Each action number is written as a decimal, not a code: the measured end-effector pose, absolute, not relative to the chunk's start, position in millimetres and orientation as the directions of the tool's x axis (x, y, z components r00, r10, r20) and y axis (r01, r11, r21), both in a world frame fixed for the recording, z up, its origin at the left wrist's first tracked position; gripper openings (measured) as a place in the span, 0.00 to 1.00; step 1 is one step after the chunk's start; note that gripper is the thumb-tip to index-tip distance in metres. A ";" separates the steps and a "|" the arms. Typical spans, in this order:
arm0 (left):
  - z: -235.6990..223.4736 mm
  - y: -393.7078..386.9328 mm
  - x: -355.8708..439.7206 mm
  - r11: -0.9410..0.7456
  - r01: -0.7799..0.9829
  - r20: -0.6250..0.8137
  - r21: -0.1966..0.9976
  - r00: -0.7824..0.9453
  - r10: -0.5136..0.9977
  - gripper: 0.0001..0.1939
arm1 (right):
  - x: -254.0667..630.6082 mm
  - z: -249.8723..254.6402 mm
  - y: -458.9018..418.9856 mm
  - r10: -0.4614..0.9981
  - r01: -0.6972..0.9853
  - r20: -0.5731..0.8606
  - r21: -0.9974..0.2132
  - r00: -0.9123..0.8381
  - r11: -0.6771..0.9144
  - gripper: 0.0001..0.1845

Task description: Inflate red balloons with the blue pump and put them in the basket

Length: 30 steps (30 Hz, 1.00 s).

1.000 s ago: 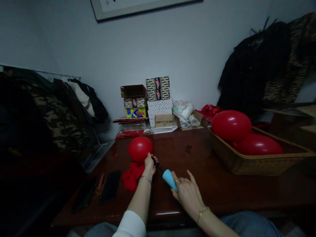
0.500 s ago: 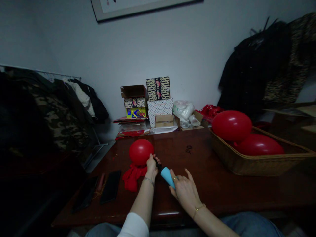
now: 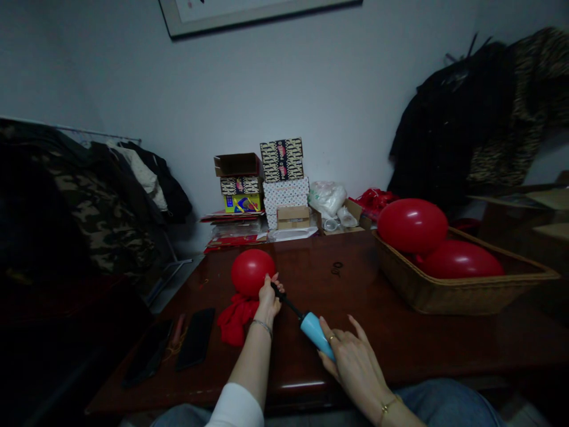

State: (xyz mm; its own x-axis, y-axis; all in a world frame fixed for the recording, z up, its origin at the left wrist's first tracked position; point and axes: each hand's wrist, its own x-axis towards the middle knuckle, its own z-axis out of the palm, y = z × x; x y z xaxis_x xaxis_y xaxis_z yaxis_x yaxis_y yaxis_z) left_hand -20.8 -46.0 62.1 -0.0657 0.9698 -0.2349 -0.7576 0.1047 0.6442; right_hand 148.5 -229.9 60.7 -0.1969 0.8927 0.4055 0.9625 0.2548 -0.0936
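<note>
My left hand point(image 3: 269, 295) is closed round the neck of a partly inflated red balloon point(image 3: 252, 271) and the black nozzle end of a hand pump. The blue barrel of the balloon pump point(image 3: 316, 333) is in my right hand point(image 3: 351, 356), with thumb and fingers around it and one finger raised. A stretch of black rod shows between the pump's nozzle end and its barrel. Just below the balloon, a heap of red cloth-like material point(image 3: 235, 320) lies on the table near my left wrist.
Two larger red balloons point(image 3: 412, 225) rest in a wicker basket point(image 3: 462, 299) at the right. Black phones point(image 3: 195, 338) lie at the left of the brown table point(image 3: 311, 267). Small black loops point(image 3: 336, 268) lie mid-table. Stacked boxes point(image 3: 284, 201) and a plastic bag point(image 3: 328, 198) stand behind.
My right hand has drawn the blue barrel down and to the right, exposing more black rod. My left hand keeps its hold at the balloon's neck.
</note>
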 end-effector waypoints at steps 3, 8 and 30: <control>65.7 -50.7 -14.4 0.111 -0.758 -0.237 0.643 -0.059 0.970 0.14 | 137.7 68.6 -215.5 0.908 0.969 0.376 -0.084 -0.186 0.233 0.27; 66.2 -52.0 -4.7 0.087 -0.719 -0.247 0.690 -0.121 0.961 0.14 | 118.3 75.2 -189.2 0.929 0.977 0.327 -0.059 -0.173 0.203 0.28; 52.2 -33.0 -23.0 0.018 -0.679 -0.223 0.734 -0.216 0.950 0.14 | 147.1 55.7 -227.9 0.906 0.966 0.376 -0.088 -0.195 0.245 0.28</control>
